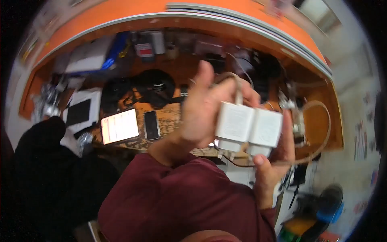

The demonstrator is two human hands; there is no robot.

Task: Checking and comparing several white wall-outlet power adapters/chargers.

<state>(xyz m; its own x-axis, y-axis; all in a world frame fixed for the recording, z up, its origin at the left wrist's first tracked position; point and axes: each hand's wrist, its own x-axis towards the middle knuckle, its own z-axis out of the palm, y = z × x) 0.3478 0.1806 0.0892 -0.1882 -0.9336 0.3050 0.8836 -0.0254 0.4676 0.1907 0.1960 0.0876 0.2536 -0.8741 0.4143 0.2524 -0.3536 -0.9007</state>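
Two white power adapters [235, 122] sit side by side, prongs downward, with small print on their faces. My right hand [273, 166] grips them from the right, its thumb at the lower edge and fingers along the far side. A pale cable [239, 90] enters the top of the left adapter. My left hand [201, 112], blurred, is beside that adapter with its thumb raised and palm in view. The cable crosses in front of its fingers; whether they grip it is unclear. More cable [326, 121] loops out at the right.
On the worn wooden desk [169, 121] lie a lit tablet [120, 126], a dark phone [151, 125] and black gear [155, 86]. An orange shelf edge [121, 12] arches above. A person in black clothing [60, 175] is close on the left.
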